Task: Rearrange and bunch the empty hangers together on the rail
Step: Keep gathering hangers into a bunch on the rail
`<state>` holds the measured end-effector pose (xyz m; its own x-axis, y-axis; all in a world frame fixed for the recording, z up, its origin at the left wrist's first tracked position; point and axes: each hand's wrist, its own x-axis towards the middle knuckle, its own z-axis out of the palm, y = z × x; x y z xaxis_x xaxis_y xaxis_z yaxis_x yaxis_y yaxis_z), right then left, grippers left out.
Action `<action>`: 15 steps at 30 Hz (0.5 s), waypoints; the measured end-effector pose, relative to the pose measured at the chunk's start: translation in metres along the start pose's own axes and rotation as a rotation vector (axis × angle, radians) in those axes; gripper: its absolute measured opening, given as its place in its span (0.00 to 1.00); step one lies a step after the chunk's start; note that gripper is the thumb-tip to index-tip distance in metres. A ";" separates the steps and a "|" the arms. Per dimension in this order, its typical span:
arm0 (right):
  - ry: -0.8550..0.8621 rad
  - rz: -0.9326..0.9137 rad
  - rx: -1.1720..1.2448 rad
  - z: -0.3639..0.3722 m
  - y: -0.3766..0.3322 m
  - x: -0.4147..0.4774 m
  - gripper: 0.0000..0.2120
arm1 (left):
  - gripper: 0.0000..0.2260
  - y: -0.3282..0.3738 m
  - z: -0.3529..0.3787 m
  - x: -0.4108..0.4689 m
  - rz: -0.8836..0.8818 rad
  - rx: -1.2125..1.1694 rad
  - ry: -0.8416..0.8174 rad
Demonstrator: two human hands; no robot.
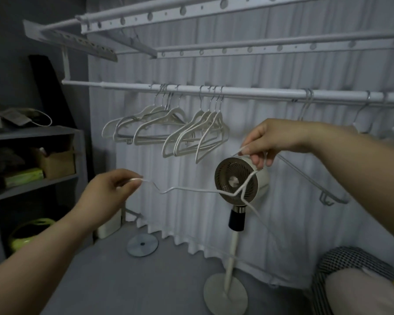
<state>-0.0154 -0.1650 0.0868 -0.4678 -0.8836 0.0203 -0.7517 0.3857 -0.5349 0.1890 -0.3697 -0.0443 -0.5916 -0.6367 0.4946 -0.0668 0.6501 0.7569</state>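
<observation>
A white rail [248, 92] runs across the curtain. Two bunches of empty white hangers hang on it: one bunch [146, 126] at the left, a second bunch [198, 135] just right of it. More hangers [305, 103] hang further right. Below the rail, my left hand [109, 192] pinches one end of a thin white wire hanger [191, 190] that is off the rail. Over at the right, my right hand [273, 142] grips another wire hanger [314, 178], which slopes down to the right. The two hangers cross in front of the fan.
A standing fan [237, 178] on a white pole and round base is directly below my right hand. A grey shelf unit [32, 133] with boxes stands at the left. Higher rails [237, 45] run above. A patterned cushion [350, 269] lies at the bottom right.
</observation>
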 end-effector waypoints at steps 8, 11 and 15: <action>0.108 0.025 0.192 0.020 -0.007 -0.034 0.09 | 0.15 0.016 0.025 -0.025 -0.028 0.179 -0.044; 0.149 0.106 0.302 0.023 -0.007 -0.039 0.09 | 0.09 0.031 0.041 -0.032 0.009 0.054 -0.174; 0.237 0.177 0.486 0.028 -0.006 -0.041 0.08 | 0.06 0.053 0.062 -0.043 0.021 -0.148 -0.385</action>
<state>0.0211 -0.1387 0.0660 -0.7012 -0.7109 0.0541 -0.3783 0.3067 -0.8734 0.1610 -0.2815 -0.0520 -0.8511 -0.4035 0.3358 0.0482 0.5768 0.8155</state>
